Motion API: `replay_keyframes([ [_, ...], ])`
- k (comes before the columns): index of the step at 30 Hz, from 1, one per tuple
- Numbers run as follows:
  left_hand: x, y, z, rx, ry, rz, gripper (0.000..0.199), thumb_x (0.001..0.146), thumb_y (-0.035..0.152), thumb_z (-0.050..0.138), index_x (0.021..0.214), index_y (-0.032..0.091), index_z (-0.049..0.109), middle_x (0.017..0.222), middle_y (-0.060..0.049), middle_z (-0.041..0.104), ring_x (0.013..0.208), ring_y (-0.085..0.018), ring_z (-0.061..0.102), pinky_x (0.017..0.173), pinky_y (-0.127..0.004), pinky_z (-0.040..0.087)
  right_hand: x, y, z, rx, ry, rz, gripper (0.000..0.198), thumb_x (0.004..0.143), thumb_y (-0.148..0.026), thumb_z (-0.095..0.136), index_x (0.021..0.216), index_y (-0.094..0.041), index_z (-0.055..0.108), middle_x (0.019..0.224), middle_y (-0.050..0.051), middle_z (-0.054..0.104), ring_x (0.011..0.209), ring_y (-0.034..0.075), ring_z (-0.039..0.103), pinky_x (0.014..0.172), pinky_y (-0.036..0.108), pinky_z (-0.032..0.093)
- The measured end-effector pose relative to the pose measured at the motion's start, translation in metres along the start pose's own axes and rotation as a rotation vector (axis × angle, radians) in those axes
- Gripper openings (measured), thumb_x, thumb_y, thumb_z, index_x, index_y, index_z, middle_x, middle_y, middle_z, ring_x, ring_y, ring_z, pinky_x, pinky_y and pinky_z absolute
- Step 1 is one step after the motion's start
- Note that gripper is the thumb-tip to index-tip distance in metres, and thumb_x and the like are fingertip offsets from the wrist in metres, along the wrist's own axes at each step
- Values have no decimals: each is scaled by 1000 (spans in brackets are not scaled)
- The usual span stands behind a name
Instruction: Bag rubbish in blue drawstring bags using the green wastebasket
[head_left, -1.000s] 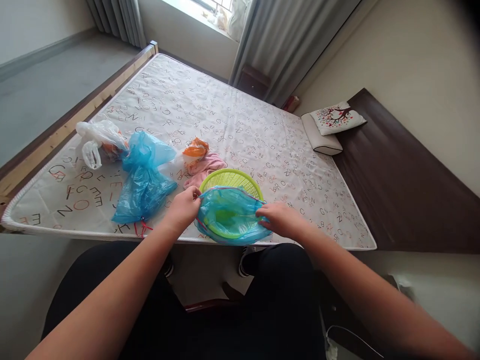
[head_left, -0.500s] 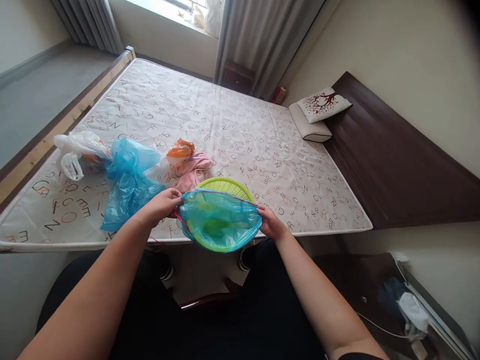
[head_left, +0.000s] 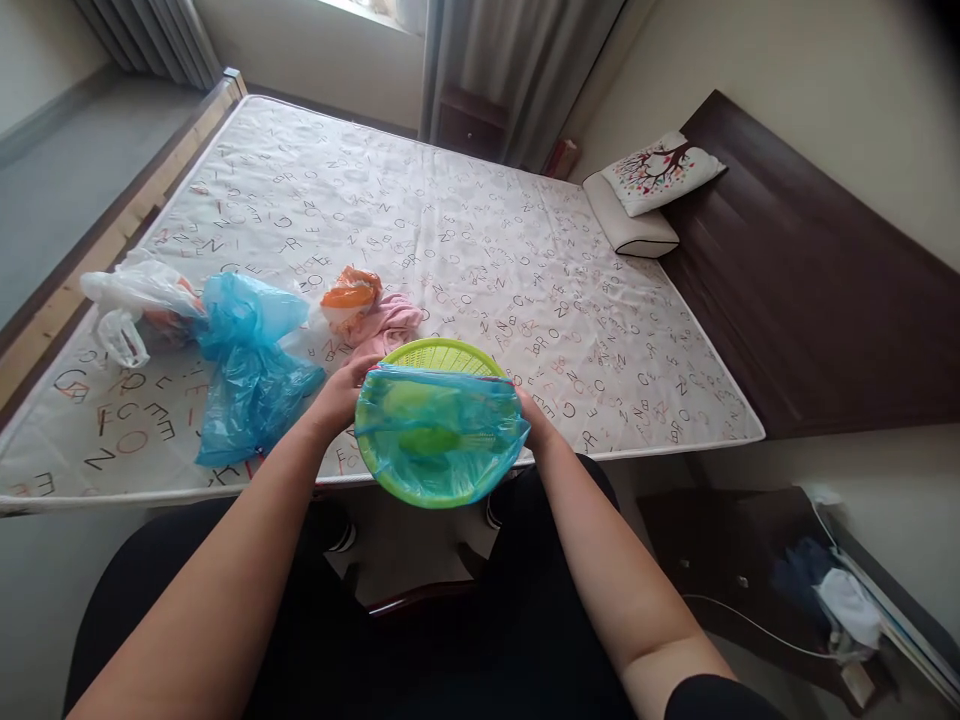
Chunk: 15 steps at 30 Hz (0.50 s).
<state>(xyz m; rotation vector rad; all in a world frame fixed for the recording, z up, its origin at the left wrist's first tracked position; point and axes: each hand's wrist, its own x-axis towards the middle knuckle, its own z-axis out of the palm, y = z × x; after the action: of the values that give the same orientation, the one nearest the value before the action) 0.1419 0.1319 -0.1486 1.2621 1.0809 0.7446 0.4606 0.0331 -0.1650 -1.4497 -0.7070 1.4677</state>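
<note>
A lime-green plastic basket [head_left: 439,352] is held tilted at the near edge of the mattress. A thin blue plastic bag [head_left: 442,430] is stretched over the near part of the basket, and the green shows through it. The far part of the basket's mesh stays uncovered. My left hand [head_left: 346,392] is closed on the bag at the basket's left side, its fingertips partly hidden. On the right side my right hand [head_left: 534,412] grips the bag against the basket, with most of its fingers behind the rim.
On the mattress [head_left: 480,260] to the left lie a crumpled blue bag [head_left: 259,370], a white bag [head_left: 142,290], an orange-and-white bag [head_left: 352,295] and a pink cloth [head_left: 390,325]. A cushion [head_left: 664,175] rests by the dark headboard [head_left: 795,290].
The bag's upper edge, held open before, now lies flatter across the basket. Both hands have shifted further around the basket's sides. The view has tilted slightly downward.
</note>
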Motion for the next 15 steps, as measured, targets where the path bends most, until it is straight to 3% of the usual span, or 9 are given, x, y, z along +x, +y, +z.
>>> replay_keyframes([
  [6, -3, 0, 6, 188, -63, -80, 35, 69, 43, 78, 92, 17, 82, 89, -5, 79, 86, -25, 71, 72, -27, 54, 11, -10, -9, -121, -91, 44, 27, 81, -41, 73, 99, -22, 79, 103, 7, 80, 94, 24, 70, 90, 39, 59],
  [9, 0, -10, 12, 213, -15, -144, 35, 65, 44, 79, 87, 17, 81, 82, -4, 78, 78, -25, 69, 67, -28, 52, 14, -12, -4, -192, -41, 32, 23, 84, -43, 72, 96, -24, 78, 98, 4, 78, 91, 22, 68, 83, 37, 59],
  [12, 6, -20, 15, 166, 64, -284, 41, 54, 42, 83, 84, 15, 79, 80, -7, 78, 74, -26, 69, 64, -30, 51, 15, -6, 2, -230, 37, 82, 23, 83, -45, 74, 85, -22, 73, 79, 3, 72, 78, 20, 63, 71, 35, 57],
  [15, 7, -27, 17, 63, 29, -399, 48, 46, 37, 89, 87, 15, 77, 82, -8, 78, 71, -25, 69, 64, -31, 53, 17, 6, 3, -259, 48, 94, 26, 78, -44, 78, 75, -21, 66, 65, 1, 64, 67, 19, 58, 64, 34, 54],
])
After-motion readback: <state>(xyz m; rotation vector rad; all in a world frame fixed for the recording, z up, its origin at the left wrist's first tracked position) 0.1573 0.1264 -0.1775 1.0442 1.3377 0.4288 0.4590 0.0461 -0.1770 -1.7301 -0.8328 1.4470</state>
